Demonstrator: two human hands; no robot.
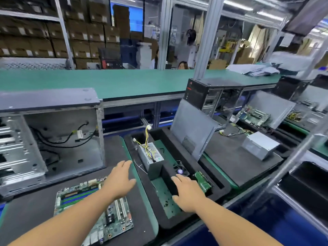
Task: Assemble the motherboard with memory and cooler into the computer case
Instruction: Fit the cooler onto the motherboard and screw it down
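Observation:
A green motherboard lies flat on the black mat at lower left, partly under my left forearm. Behind it an open grey computer case stands on its side with loose cables inside. My left hand hovers open above the motherboard's far right corner, holding nothing. My right hand is open over the black foam tray, just in front of a small cooler fan and left of a green board standing in a slot.
A power supply with yellow wires stands in the foam tray. A grey case side panel leans at the tray's back. Further right are another case, motherboard and power supply. A long green bench runs behind.

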